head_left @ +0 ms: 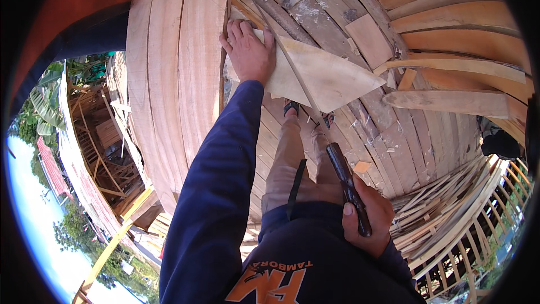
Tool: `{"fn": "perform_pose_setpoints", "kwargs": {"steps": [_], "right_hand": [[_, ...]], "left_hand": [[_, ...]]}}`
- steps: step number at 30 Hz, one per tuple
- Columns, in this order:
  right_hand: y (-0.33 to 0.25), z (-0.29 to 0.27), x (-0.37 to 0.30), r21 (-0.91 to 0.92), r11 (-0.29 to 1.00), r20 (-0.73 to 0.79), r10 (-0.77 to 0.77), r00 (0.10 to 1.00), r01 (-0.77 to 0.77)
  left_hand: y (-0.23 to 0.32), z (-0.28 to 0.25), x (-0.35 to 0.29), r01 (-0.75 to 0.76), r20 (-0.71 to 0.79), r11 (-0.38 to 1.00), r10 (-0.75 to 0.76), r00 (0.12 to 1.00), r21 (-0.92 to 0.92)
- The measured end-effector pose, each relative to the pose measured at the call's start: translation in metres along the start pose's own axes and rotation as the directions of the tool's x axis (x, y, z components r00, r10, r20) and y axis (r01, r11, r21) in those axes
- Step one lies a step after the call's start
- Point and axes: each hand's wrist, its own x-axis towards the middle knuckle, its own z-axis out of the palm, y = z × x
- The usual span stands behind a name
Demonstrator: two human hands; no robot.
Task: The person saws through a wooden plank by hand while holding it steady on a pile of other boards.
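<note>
My right hand (368, 211) is closed around the dark brown handle of a long, narrow-looking handsaw (301, 81). Its blade, seen nearly edge-on, runs up and left across a pale, triangular wooden board (332, 76). My left hand (247, 50) presses on the left end of that board, its fingers bent over the wood and its thumb close beside the blade. Along the left of this hand rises a side of wide, reddish planks (185, 56). The board's underside and any cut along the blade are hidden.
Weathered floor planks (394, 141) bear shavings, a loose square board (368, 39) and offcuts. Curved timber ribs (461, 45) line the right side. A pile of long strips (450, 202) lies lower right, by a slatted railing. Another wooden hull (101, 135) stands beyond on the left.
</note>
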Motion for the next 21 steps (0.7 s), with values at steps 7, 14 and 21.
{"fn": "perform_pose_setpoints", "kwargs": {"steps": [7,14,21], "right_hand": [[0.003,0.002,-0.017,-0.026,0.998,-0.083,-0.056,0.995,0.054],[0.003,0.007,-0.012,-0.012,0.997,-0.025,0.082,0.996,-0.082],[-0.007,-0.001,-0.022,-0.075,0.993,0.027,0.094,0.995,-0.092]], "left_hand": [[-0.001,0.005,0.000,-0.051,-0.118,0.998,0.055,0.991,0.038],[0.000,0.001,0.002,-0.003,-0.047,1.000,0.003,0.999,0.004],[-0.002,0.006,0.002,-0.043,-0.128,0.997,0.050,0.991,0.057]]}}
